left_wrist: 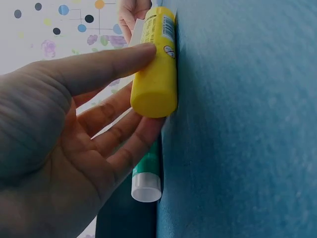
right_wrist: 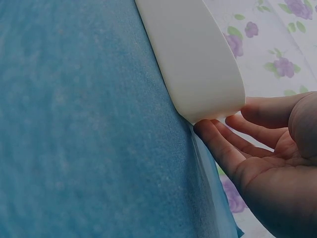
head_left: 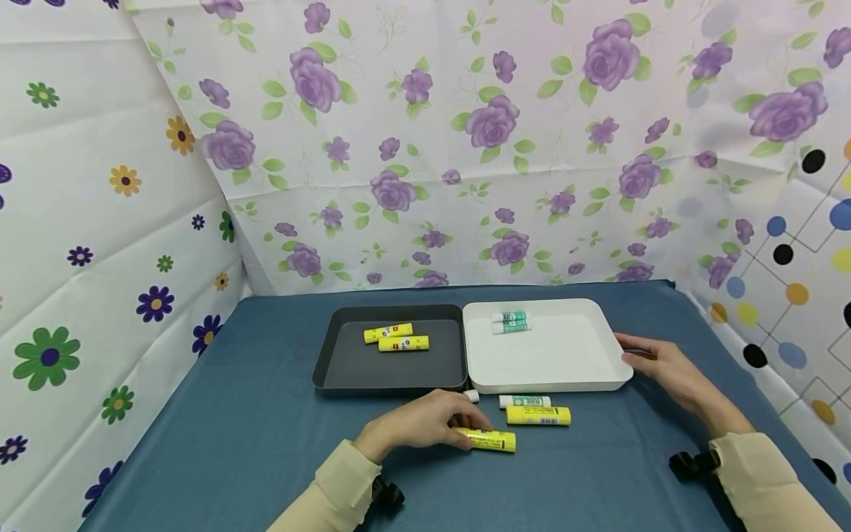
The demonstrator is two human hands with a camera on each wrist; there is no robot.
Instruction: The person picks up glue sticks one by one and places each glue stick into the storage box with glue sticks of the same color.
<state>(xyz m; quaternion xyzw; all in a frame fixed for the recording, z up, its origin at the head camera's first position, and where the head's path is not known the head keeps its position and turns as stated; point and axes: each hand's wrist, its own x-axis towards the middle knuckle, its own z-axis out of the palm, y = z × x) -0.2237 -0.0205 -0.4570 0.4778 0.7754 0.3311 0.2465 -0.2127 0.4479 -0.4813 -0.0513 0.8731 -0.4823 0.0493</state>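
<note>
My left hand (head_left: 428, 420) pinches a yellow glue stick (head_left: 497, 441) lying on the cloth in front of the trays. In the left wrist view the thumb presses one side of that stick, with the fingers on the other. Just behind lie another yellow glue stick (head_left: 538, 417) and a white-and-green one (head_left: 525, 402). A green stick with a white cap (left_wrist: 146, 187) shows below the fingers in the left wrist view. At the white tray's (head_left: 558, 362) right edge, my right hand (head_left: 671, 373) touches the outer wall with extended fingers, its thumb near the rim.
A dark grey tray (head_left: 352, 369) stands against the white tray's left side, holding two yellow glue sticks (head_left: 403, 343). Two small green-and-white sticks (head_left: 511, 326) lie in the white tray. Blue cloth (head_left: 233, 443) covers the table, with patterned curtains (head_left: 425, 148) behind and beside it.
</note>
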